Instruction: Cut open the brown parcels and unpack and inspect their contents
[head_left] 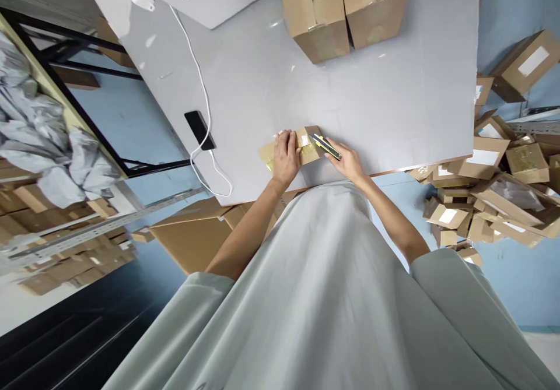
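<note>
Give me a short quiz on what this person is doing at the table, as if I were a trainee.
1. What does the right hand hold?
A) a pen
B) a knife
C) a roll of tape
2. True or false: the left hand rests on the small box at the near edge of the table.
3. Fill in the blank: the white cable runs to a black ____.

Key: 1 B; 2 true; 3 phone.
</note>
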Demonstrator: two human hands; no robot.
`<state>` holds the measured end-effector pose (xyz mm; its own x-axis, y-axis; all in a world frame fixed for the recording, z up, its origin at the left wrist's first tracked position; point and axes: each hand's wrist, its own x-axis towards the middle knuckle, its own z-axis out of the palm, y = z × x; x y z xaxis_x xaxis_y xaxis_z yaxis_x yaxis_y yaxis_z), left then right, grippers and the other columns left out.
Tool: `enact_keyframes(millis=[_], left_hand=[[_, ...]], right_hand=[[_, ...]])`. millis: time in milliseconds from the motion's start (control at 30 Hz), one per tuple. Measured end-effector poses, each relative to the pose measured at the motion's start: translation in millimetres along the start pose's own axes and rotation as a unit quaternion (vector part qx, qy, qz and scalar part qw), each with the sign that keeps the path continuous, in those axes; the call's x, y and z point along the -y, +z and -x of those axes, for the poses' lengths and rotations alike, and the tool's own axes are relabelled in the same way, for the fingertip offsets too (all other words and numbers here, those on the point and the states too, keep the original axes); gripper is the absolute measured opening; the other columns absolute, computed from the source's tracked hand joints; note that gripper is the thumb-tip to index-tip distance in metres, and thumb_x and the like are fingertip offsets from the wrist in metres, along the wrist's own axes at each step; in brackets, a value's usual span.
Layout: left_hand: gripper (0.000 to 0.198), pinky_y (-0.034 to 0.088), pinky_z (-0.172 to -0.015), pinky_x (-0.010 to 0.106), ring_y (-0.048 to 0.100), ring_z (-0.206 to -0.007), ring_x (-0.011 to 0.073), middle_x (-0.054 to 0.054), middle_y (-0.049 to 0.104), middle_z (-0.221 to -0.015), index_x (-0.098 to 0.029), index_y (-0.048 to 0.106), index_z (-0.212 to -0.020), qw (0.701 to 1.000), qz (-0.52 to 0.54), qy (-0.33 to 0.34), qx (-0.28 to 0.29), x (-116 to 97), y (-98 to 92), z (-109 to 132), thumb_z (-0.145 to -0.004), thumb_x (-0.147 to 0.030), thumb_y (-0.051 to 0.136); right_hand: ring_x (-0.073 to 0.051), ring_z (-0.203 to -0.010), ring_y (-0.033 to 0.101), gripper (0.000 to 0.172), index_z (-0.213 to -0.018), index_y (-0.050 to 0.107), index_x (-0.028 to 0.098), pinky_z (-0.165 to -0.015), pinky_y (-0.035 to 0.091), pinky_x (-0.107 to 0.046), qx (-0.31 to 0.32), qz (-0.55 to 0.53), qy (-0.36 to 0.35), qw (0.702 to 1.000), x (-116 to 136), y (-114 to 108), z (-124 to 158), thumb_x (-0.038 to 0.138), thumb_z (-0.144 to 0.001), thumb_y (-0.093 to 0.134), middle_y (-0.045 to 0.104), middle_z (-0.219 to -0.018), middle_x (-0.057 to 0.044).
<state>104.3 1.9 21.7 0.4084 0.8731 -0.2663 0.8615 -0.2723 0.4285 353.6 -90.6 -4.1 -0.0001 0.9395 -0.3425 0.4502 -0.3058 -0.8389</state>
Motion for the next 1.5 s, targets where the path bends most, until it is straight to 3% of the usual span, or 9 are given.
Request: enact_keyframes(millis=[133,267,567,667,867,1000,1100,1300,1500], left_hand=[[0.094,0.015,-0.147,0.064,0.036,-0.175,0.0382,0.026,0.052,-0.174,-0.018,0.045,-0.176,1.000,0.011,-0.004,-0.001,-1,0.5,0,-0.112,-0.081,0.018],[0.097,0.015,-0.147,0.064,0.038,-0.174,0.0395,0.027,0.051,-0.174,-0.016,0.047,-0.175,1.000,0.007,-0.004,-0.009,1,3.6,0,-0.111,-0.081,0.015],[0.096,0.016,-0.148,0.062,0.040,-0.172,0.0386,0.026,0.052,-0.175,-0.015,0.051,-0.173,1.000,0.012,-0.007,-0.019,4,5.1,-1,-0.111,-0.080,0.014],[0.097,0.017,-0.148,0.062,0.043,-0.171,0.0387,0.026,0.053,-0.174,-0.015,0.053,-0.171,0.999,0.026,-0.004,-0.023,4,3.7,-3,-0.111,-0.081,0.014],[0.095,0.031,-0.144,0.058,0.052,-0.165,0.0372,0.026,0.060,-0.168,-0.016,0.056,-0.167,0.998,0.045,0.012,-0.039,6,-10.7,-12,-0.112,-0.081,0.013],[0.089,0.043,-0.137,0.059,0.059,-0.157,0.0392,0.027,0.064,-0.163,-0.016,0.054,-0.166,0.999,0.039,0.028,-0.023,10,-24.0,-21,-0.114,-0.078,0.017],[0.084,0.046,-0.135,0.058,0.060,-0.157,0.0394,0.027,0.063,-0.165,-0.017,0.052,-0.166,0.998,0.040,0.047,-0.013,9,-28.8,-22,-0.114,-0.078,0.027],[0.058,0.038,-0.141,0.058,0.049,-0.168,0.0334,0.017,0.055,-0.176,-0.025,0.069,-0.145,0.995,0.049,0.087,0.015,-12,-19.8,-14,-0.119,-0.059,0.031],[0.050,0.024,-0.146,0.066,0.043,-0.172,0.0362,0.018,0.059,-0.174,-0.022,0.072,-0.147,0.996,0.047,0.068,-0.015,-35,-10.1,3,-0.118,-0.046,0.039]], right_hand=[[-0.034,-0.122,0.081,0.060,-0.173,0.058,0.028,-0.106,0.065,-0.044,0.030,0.049,-0.017,0.998,1,-12,-7,0.049,-0.117,0.057,0.082,-0.137,-0.011],[-0.033,-0.125,0.080,0.058,-0.172,0.059,0.029,-0.107,0.064,-0.042,0.049,0.045,-0.039,0.997,3,-24,-6,0.043,-0.115,0.061,0.081,-0.143,-0.009],[-0.032,-0.131,0.079,0.059,-0.170,0.062,0.026,-0.111,0.064,-0.043,0.077,0.030,-0.054,0.995,-11,-39,31,0.034,-0.111,0.065,0.080,-0.147,-0.010],[-0.033,-0.133,0.079,0.059,-0.168,0.063,0.027,-0.116,0.064,-0.046,0.061,-0.009,-0.035,0.997,-12,-37,35,0.036,-0.110,0.066,0.080,-0.149,-0.009],[-0.032,-0.150,0.070,0.059,-0.168,0.061,0.032,-0.129,0.056,-0.048,-0.029,-0.082,0.001,0.996,-9,-21,20,0.048,-0.112,0.064,0.072,-0.163,-0.003],[-0.032,-0.148,0.072,0.058,-0.164,0.065,0.031,-0.129,0.056,-0.049,-0.017,-0.096,-0.009,0.995,-3,-11,11,0.050,-0.110,0.067,0.074,-0.161,-0.005],[-0.033,-0.146,0.073,0.059,-0.161,0.066,0.030,-0.129,0.056,-0.050,-0.028,-0.118,-0.003,0.993,0,-6,9,0.053,-0.107,0.068,0.075,-0.159,-0.006],[-0.036,-0.132,0.079,0.067,-0.154,0.068,0.023,-0.118,0.063,-0.051,-0.071,-0.135,0.060,0.986,-3,0,11,0.067,-0.105,0.068,0.081,-0.146,-0.012],[-0.033,-0.120,0.082,0.070,-0.152,0.069,0.022,-0.110,0.066,-0.047,-0.084,-0.119,0.065,0.987,-1,-2,20,0.071,-0.103,0.067,0.083,-0.141,-0.013]])
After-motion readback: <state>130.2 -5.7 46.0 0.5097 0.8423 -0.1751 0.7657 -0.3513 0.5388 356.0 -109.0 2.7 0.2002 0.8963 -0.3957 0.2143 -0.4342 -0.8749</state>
